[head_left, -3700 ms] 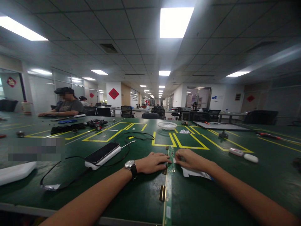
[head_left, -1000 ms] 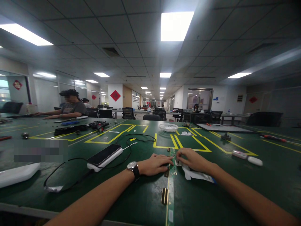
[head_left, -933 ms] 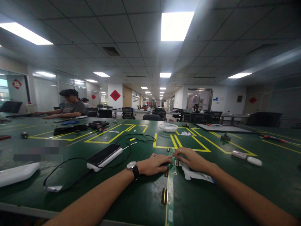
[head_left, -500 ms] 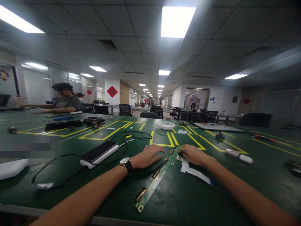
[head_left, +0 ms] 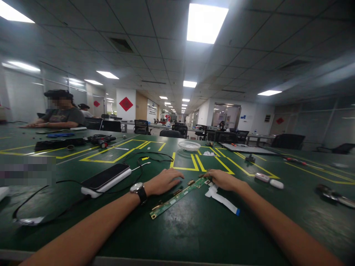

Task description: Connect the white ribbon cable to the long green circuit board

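Observation:
A long narrow green circuit board (head_left: pixel 177 196) with brass connectors lies slantwise on the green table mat (head_left: pixel 194 236). My right hand (head_left: pixel 223 179) holds the board's far end, its fingers curled over it. My left hand (head_left: pixel 163 181), with a wristwatch on the wrist, rests flat on the mat just left of the board, fingers stretched out. A white flat ribbon cable (head_left: pixel 220 197) with a blue tip lies under and beside my right hand.
A black phone on a white power bank (head_left: pixel 107 178) with a black cable lies to the left. A white basket (head_left: pixel 189 145), white and red tools and a screwdriver (head_left: pixel 334 195) lie beyond and right. Another person (head_left: pixel 59 114) sits at the far left.
The board has swung from pointing straight at me to lying slantwise, its near end moved left. My left hand has come off the board and lies flat beside it.

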A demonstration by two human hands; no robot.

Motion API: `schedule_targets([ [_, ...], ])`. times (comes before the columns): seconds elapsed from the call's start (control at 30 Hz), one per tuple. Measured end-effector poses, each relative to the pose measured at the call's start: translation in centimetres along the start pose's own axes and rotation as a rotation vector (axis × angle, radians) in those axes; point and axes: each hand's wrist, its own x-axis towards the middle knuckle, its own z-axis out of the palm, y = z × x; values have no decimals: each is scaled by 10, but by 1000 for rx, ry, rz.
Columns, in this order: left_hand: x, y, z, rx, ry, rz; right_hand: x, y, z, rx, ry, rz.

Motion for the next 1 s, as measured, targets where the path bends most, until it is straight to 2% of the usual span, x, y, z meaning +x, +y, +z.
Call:
schedule_targets([
  [0.13,0,-2,-1,16,18,-6,-5,6,-6,-153,-41,273],
  [0.3,0,0,-3,79,56,-18,-7,3,-10,-209,-52,427],
  [0.5,0,3,-3,143,66,-11,-2,-18,5,-219,15,451],
  [0.67,1,8,-1,171,24,-20,2,-33,25,-154,-16,447],
  [0.87,1,8,3,215,-41,-36,10,-20,44,-134,26,489],
  [1.0,1,7,4,208,-82,-48,13,-12,47,-112,-21,515],
])
